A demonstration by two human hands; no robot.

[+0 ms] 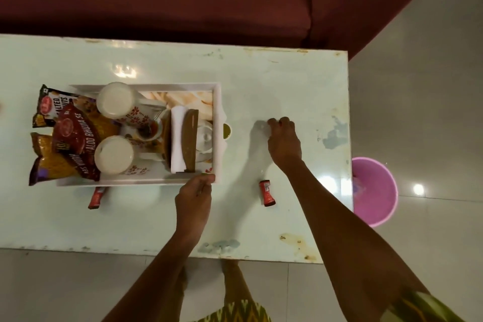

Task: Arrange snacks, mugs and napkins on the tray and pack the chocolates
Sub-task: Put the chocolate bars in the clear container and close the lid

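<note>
The left hand (194,192) grips the near right corner of the tray (218,107); the right hand (284,140), fingers curled, touches the desk (287,81) near a red chocolate (267,193).

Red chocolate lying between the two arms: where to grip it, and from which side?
Pinch the red chocolate across its narrow width, coming down from above. It lies flat on the table, long axis pointing toward the person, with bare surface on both long sides.
</note>
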